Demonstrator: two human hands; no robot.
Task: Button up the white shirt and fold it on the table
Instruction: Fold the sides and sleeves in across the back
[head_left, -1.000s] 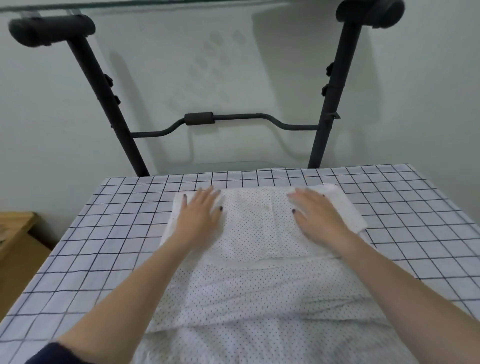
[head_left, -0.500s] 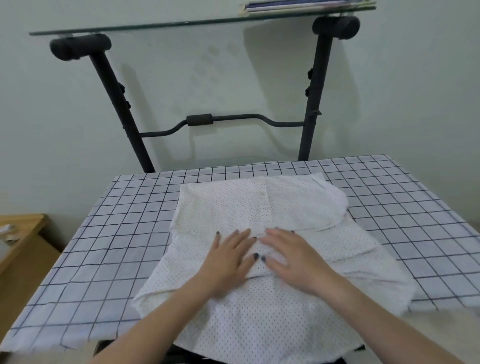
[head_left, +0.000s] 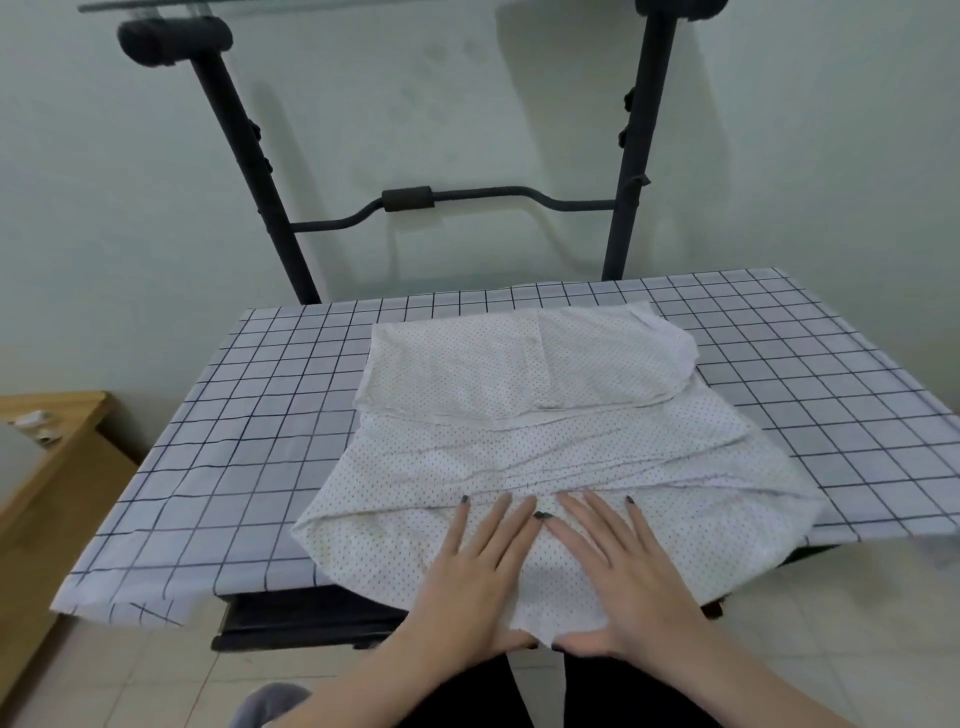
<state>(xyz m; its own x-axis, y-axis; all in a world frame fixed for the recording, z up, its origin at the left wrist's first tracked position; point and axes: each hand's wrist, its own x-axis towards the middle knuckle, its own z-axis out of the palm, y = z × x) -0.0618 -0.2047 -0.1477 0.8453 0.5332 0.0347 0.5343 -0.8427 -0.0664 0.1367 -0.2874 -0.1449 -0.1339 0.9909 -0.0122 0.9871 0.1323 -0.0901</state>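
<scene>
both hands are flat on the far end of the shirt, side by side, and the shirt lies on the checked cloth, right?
Not quite. In the head view the left hand and right hand lie flat, side by side, on the near end of the shirt, where it hangs over the table edge, not the far end. The shirt does lie on the checked cloth.

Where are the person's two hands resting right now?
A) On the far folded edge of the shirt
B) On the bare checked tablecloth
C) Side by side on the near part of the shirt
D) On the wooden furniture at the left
C: the left hand and right hand lie flat, side by side, on the white shirt near the table's front edge.
</scene>
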